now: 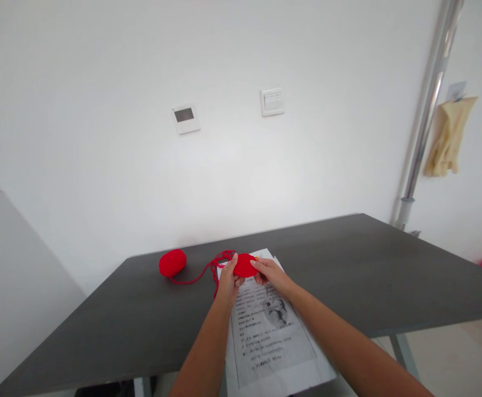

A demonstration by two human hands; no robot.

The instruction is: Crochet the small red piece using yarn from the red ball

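Note:
A flat, round red piece, which looks like crochet work, is held up between my two hands over a printed sheet. My left hand grips its left edge, thumb on top. At its right edge, my right hand pinches it between thumb and fingers. Loose red yarn lies tangled beside my left hand and runs left to a ball of red yarn on the table. Something small and yellow shows just behind the piece; its kind cannot be made out.
The dark table stands against a white wall, and the sheet hangs past its front edge. On the wall are a thermostat-like panel and a switch. Pale yellow gloves hang right of a metal pipe.

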